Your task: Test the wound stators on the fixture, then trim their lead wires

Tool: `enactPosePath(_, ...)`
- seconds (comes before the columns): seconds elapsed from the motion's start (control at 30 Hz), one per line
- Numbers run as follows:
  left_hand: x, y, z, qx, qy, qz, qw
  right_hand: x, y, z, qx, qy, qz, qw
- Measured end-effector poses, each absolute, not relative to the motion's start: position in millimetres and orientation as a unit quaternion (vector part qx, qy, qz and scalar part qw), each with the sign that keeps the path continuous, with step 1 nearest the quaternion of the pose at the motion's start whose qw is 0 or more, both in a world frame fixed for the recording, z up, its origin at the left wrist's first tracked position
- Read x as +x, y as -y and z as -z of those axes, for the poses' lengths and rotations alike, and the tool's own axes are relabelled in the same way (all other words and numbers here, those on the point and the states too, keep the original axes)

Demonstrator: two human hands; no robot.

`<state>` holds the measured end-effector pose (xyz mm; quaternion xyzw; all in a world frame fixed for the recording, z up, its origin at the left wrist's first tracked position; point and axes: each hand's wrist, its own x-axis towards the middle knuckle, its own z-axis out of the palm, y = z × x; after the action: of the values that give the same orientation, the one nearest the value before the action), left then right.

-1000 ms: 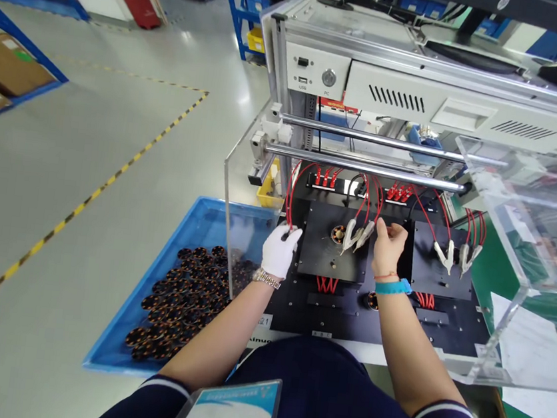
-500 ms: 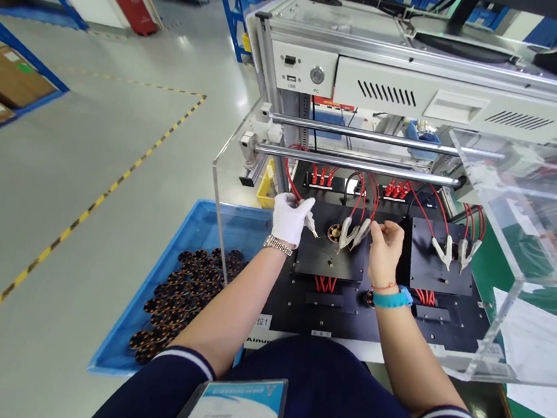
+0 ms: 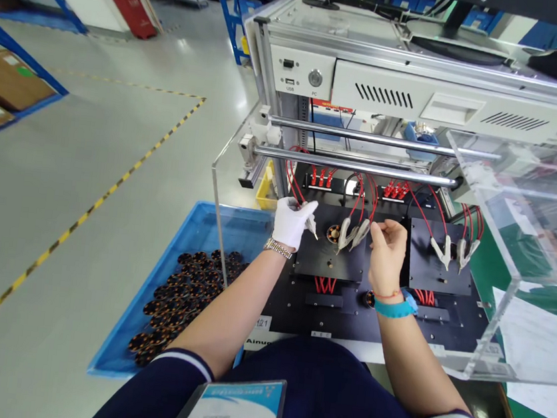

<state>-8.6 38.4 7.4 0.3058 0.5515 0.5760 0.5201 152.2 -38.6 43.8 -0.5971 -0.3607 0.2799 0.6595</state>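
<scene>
My left hand (image 3: 291,222), in a white glove, is closed around an alligator clip (image 3: 311,227) with a whitish sleeve; its metal tip points down and right. Just right of that tip, a small round motor stator (image 3: 333,234) with copper windings lies on the left black fixture plate (image 3: 310,259). Two more sleeved clips (image 3: 352,236) on red leads stand at the stator's right side. Bare, my right hand (image 3: 387,251) has thumb and forefinger pinched together beside the rightmost of these clips. What lies between those fingertips is too small to make out.
A blue tray (image 3: 119,325) of several stators stands at the left. A second black plate (image 3: 425,273) with sleeved clips lies to the right. Metal rods (image 3: 358,166) cross above the fixtures, and a clear acrylic guard (image 3: 496,328) encloses the right side.
Both hands keep nearly the same place and grip. My left hand shifts very slightly right with the clip. The view tilts a little.
</scene>
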Motion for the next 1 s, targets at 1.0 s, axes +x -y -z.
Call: enactPosePath(1.0,-11,-34,-14,0.306,-0.533,-0.576,0.539,235,143,-143,-0.557,0.352,0.078,0.748)
